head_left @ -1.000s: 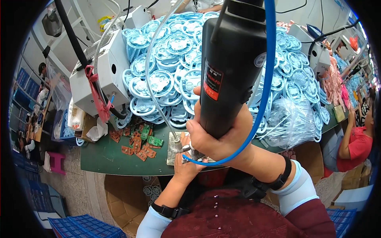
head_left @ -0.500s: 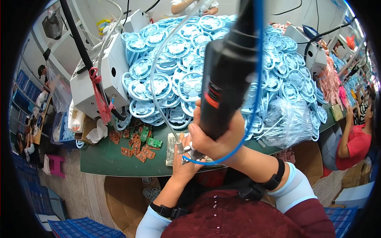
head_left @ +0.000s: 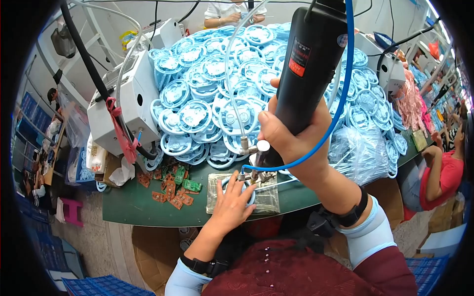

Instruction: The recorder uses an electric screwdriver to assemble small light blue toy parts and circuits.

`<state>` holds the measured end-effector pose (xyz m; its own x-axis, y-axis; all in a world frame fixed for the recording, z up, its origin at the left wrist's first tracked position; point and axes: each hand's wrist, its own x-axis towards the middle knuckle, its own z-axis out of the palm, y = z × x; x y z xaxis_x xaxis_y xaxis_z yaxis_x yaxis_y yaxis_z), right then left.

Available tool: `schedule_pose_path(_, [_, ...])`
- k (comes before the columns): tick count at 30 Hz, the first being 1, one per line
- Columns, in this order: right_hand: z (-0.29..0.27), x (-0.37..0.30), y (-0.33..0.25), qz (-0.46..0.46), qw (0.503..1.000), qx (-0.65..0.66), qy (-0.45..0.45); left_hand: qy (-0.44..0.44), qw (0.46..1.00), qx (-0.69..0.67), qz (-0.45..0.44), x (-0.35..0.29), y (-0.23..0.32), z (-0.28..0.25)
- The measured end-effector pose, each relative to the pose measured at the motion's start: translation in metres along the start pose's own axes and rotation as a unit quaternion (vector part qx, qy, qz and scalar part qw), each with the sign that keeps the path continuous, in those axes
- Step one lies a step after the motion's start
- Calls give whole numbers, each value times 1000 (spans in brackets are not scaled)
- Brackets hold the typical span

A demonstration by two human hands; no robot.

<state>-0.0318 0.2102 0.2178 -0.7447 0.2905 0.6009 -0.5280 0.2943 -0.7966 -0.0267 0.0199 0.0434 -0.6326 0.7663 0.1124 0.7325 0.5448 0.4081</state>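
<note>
My right hand (head_left: 301, 133) is wrapped round a black powered screwdriver (head_left: 313, 64). The tool is tilted, its metal nose (head_left: 259, 155) pointing down toward the pad. A blue air hose (head_left: 332, 133) and a clear feed tube (head_left: 230, 84) run to fittings at that nose. My left hand (head_left: 229, 203) lies with fingers spread over a light blue plastic ring-shaped part (head_left: 253, 196), mostly hidden under it. Beneath the part is a tape-wrapped pad (head_left: 269, 200). The nose is beside my left fingertips; whether it touches the part I cannot tell.
A tall heap of light blue plastic parts (head_left: 197, 116) covers the back of the green table (head_left: 133, 204). Small brown and green circuit boards (head_left: 173, 185) lie left of the pad. A grey machine box (head_left: 123, 98) stands left, a clear plastic bag (head_left: 363, 153) right. Other people sit nearby.
My right hand has lifted the screwdriver up and to the right. The fingers of my left hand are now spread, and the blue part beneath them has come into sight.
</note>
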Motion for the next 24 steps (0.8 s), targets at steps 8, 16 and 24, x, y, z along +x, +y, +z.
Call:
schedule_pose_path(8, [16,-7,12,74,994,74,28,57,998,17,32,-8,0,17])
schedule_pose_path(16, [22,-23,32,6,999,18,28,50,999,-1,16,-9,-1,18])
schedule_pose_path(24, [25,-20,27,-23,997,40,-56,37,999,-12,4,-10,1,20])
